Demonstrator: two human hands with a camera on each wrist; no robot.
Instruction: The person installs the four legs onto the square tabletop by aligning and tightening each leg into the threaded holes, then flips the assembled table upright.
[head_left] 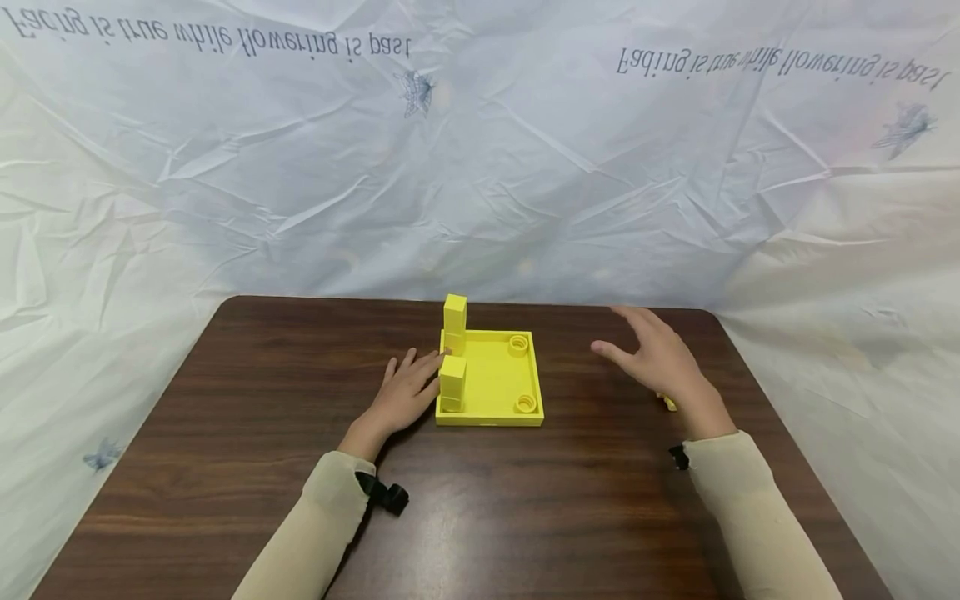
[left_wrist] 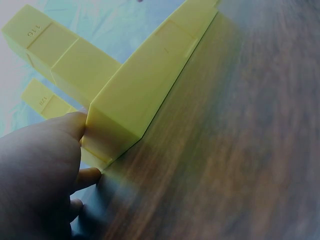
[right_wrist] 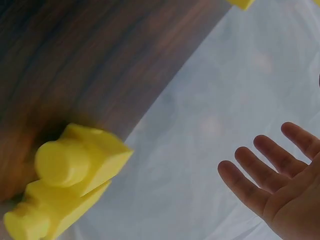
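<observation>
A square yellow tray [head_left: 495, 421] lies on the table with two upright yellow posts along its left side, the near post [head_left: 452, 379] and the far post [head_left: 455, 315]. Two round threaded sockets, the far one [head_left: 518, 344] and the near one [head_left: 526, 403], sit in its right corners. My left hand [head_left: 402, 395] rests at the tray's left wall, fingers extended; the left wrist view shows fingertips at the tray's corner. To the tray's right, my right hand [head_left: 660, 358] is raised with fingers spread and nothing in it. Yellow pegged blocks [right_wrist: 75, 175] lie below it, mostly hidden in the head view.
The brown wooden table [head_left: 487, 517] has rounded far corners. A wrinkled white sheet [head_left: 480, 167] with printed lettering hangs behind and around it. Black wrist straps, the left strap [head_left: 386, 493] and the right strap [head_left: 679, 457], sit at the sleeve cuffs.
</observation>
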